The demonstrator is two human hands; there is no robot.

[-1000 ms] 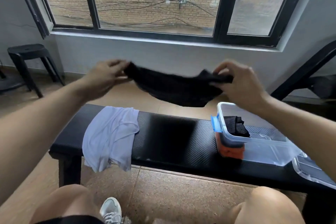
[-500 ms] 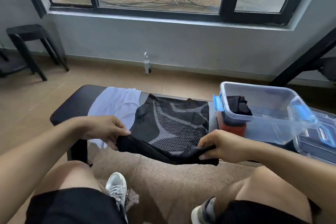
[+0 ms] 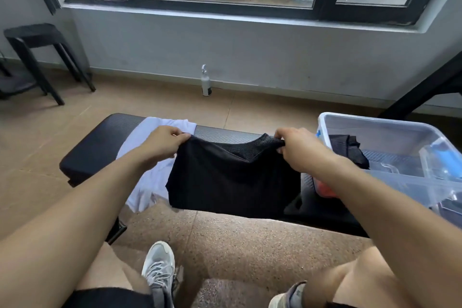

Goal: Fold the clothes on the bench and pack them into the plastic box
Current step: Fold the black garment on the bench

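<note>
Head view: the left hand (image 3: 163,141) and the right hand (image 3: 298,149) each pinch one far corner of a black, fine-mesh knit garment (image 3: 231,177), with fingers and thumb curled tightly over the fabric edge. The garment lies across the black padded bench (image 3: 97,140); its far edge is held just above the padding, and its near edge hangs over the front of the bench. Holding both corners well apart keeps the fabric taut and square, which in all likelihood serves to lay one half evenly over the other; the fold appears to be in progress and not yet pressed flat. A pale lilac, thin-fabric shirt (image 3: 150,177) lies unfolded on the bench to the left, partly under the black garment and drooping over the front edge, presumably next in sequence. A clear plastic storage box with blue latches (image 3: 375,122) stands on the right end of the bench, just beside the right hand, so that a finished item needs only a short transfer. One folded dark garment (image 3: 348,149) already rests inside it. Whether the box lid is the clear piece at the far right cannot be determined.
</note>
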